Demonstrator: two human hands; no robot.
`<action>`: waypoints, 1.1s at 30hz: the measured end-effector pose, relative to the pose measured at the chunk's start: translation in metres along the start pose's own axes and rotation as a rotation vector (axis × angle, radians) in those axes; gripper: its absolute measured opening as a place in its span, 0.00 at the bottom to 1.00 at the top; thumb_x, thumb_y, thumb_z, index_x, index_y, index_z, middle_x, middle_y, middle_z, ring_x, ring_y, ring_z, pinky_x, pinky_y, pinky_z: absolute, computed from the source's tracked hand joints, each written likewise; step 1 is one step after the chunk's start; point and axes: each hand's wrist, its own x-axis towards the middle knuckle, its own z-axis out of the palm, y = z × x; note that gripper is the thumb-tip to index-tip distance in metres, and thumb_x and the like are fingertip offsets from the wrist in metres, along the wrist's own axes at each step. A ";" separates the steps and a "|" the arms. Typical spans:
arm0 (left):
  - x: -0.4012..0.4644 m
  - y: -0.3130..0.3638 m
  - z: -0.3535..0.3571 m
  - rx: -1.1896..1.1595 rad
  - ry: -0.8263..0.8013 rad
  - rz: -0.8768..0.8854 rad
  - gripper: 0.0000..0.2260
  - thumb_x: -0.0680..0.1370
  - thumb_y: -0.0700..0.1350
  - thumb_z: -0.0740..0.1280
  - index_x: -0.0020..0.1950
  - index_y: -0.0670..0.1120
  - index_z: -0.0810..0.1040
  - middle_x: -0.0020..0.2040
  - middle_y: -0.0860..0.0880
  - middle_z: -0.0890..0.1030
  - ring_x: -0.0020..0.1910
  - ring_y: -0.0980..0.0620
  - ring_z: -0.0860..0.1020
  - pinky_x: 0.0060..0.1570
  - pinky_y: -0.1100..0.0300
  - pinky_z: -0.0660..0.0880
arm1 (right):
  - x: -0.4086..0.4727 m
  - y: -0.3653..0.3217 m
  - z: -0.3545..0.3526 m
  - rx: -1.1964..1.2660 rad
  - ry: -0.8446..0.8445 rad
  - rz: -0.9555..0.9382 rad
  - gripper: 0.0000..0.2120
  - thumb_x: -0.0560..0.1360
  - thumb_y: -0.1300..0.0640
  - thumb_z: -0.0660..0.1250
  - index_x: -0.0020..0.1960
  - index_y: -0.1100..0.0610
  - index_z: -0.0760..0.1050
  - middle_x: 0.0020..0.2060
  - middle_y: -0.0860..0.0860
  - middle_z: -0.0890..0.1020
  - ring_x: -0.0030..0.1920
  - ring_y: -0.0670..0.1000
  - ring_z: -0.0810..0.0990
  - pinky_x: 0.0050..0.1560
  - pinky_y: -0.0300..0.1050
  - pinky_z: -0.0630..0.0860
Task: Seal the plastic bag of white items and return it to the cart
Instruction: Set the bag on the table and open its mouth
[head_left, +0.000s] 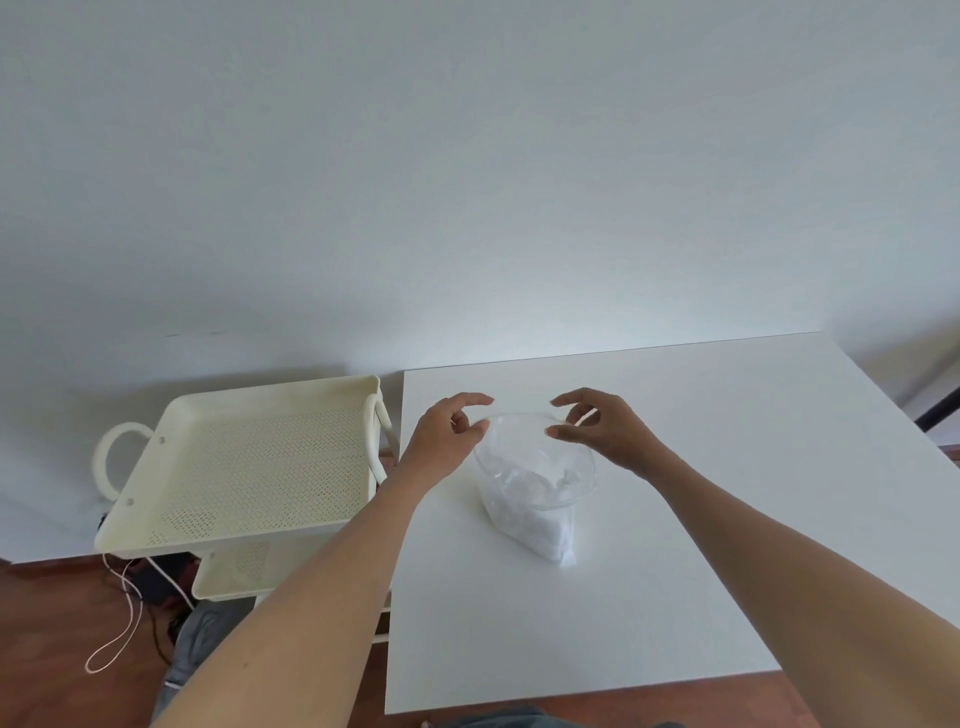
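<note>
**Clerk:** Item one?

**Recorder:** Clear plastic bag (535, 483), part-filled with white items (530, 512). It stood on the white table (675, 519), near the table's left half, mouth gaping in a wide oval, not yet sealed. Its lower corner pointed toward the near edge.

**Clerk:** Hands?

**Recorder:** Left hand (447, 436) was at the left side of the bag's rim, thumb and forefinger curled close together at the plastic. Whether they actually pinched the rim could not be told; the film was too clear to read. Right hand (597, 426) was at the far right of the rim, fingers (566, 400) arched over it and thumb beneath, a narrow gap between them; grip likewise uncertain. Both forearms were bare and reached in from the near edge.

**Clerk:** The cart?

**Recorder:** Cream cart (249, 462), just left of the table, apart from the bag. Its top tray had a perforated floor, with a loop handle (111, 457) on its left end. A lower tray (234, 571) showed beneath.

**Clerk:** Sundries?

**Recorder:** Pale cord (124, 623) looped on the reddish floor (47, 649) below the cart, with dark cables beside it. Plain white wall (467, 182) behind.
</note>
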 end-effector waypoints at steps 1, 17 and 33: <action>-0.001 0.001 0.001 -0.011 0.005 0.011 0.11 0.79 0.45 0.71 0.58 0.58 0.83 0.38 0.52 0.70 0.32 0.60 0.70 0.40 0.68 0.70 | -0.007 0.006 0.001 0.002 0.027 -0.021 0.20 0.71 0.48 0.81 0.61 0.45 0.82 0.46 0.51 0.84 0.39 0.47 0.80 0.43 0.36 0.76; 0.000 0.014 0.005 -0.061 -0.127 -0.068 0.14 0.79 0.42 0.64 0.47 0.56 0.88 0.56 0.55 0.78 0.44 0.67 0.79 0.53 0.58 0.76 | -0.093 0.057 0.005 -0.319 0.168 -0.355 0.25 0.78 0.37 0.65 0.71 0.46 0.78 0.54 0.42 0.80 0.46 0.47 0.82 0.47 0.46 0.80; 0.003 0.008 -0.013 -0.006 -0.250 -0.033 0.12 0.79 0.41 0.70 0.60 0.52 0.85 0.56 0.64 0.83 0.54 0.67 0.79 0.53 0.69 0.72 | -0.081 0.062 -0.004 -0.284 0.226 -0.460 0.21 0.73 0.54 0.78 0.64 0.56 0.84 0.54 0.49 0.85 0.44 0.51 0.83 0.44 0.48 0.80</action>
